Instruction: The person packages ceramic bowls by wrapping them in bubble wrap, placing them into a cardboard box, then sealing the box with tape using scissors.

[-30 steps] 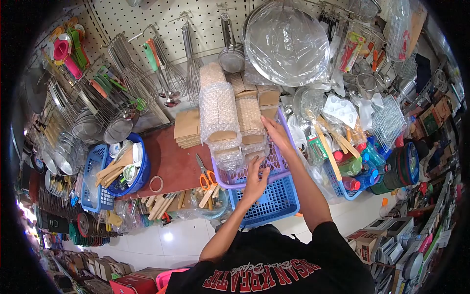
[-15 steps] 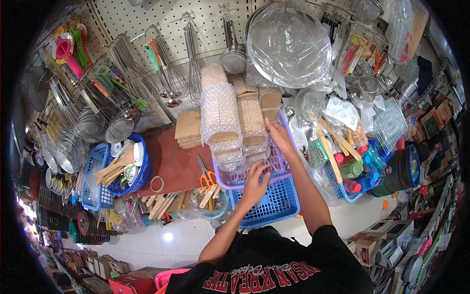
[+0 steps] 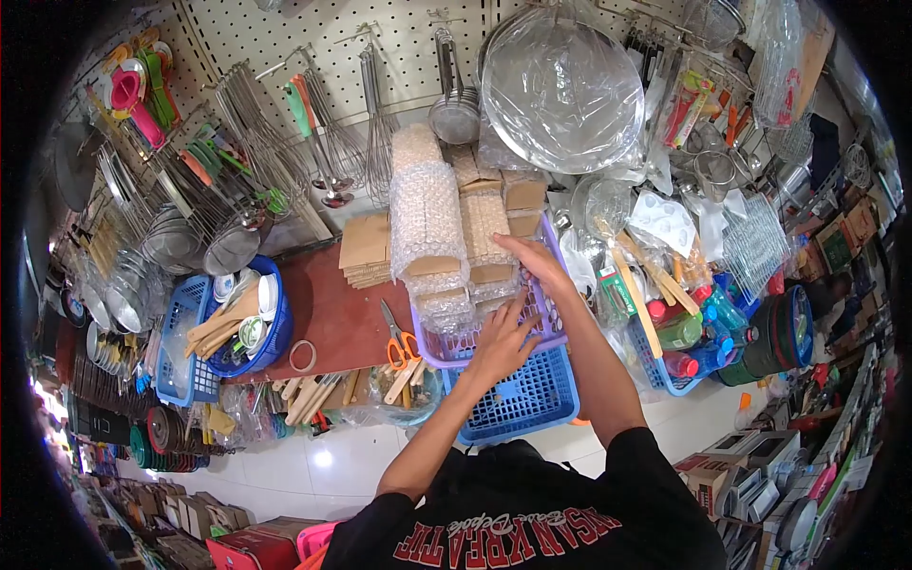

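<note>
A purple basket (image 3: 442,353) holds several bubble-wrapped cardboard packages, stacked up and standing above its rim. My right hand (image 3: 539,266) reaches over the basket's right side, its fingers stretched toward the lower end of a wrapped package (image 3: 487,223). My left hand (image 3: 505,344) is lower, fingers spread over the basket's front right part, near the lower packages. A longer bubble-wrapped package (image 3: 427,214) lies to the left of it. Under the front of the purple basket sits a blue basket (image 3: 518,432).
Orange-handled scissors (image 3: 400,344), a tape roll (image 3: 303,357) and flat cardboard pieces (image 3: 366,249) lie on the red-brown surface (image 3: 328,323). Whisks (image 3: 375,133) and strainers (image 3: 454,119) hang behind. A round blue basket (image 3: 281,332) with wooden utensils stands left; bottles (image 3: 686,328) stand right.
My right hand has shifted left and slightly down onto the nearer end of the wrapped package. My left hand has moved a little to the right, its fingers spreading over the basket.
</note>
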Tool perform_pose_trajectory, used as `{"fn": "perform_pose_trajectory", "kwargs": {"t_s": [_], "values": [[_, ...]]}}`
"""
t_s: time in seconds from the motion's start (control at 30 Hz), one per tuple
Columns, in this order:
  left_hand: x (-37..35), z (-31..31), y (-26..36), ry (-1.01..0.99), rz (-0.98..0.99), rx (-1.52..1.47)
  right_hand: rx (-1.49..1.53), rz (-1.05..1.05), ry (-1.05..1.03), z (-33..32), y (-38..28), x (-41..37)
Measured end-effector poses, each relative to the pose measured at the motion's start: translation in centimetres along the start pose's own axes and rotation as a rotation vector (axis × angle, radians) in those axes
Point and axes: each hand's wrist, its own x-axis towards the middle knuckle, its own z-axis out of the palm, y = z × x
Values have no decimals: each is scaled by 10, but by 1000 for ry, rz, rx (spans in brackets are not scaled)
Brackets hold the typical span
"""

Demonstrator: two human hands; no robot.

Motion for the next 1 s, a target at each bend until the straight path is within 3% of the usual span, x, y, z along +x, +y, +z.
{"fn": "perform_pose_trajectory", "kwargs": {"t_s": [0.2,0.57,0.8,1.0], "values": [[15,2,-3,-90,-82,162,395,125,-17,-1,6,1],[9,17,-17,-59,-100,211,647,86,-56,-32,15,-21],[8,13,-20,-107,-116,221,234,83,118,-68,13,-59],[9,12,-15,-61,-136,202,89,146,176,-59,59,-27]]}}
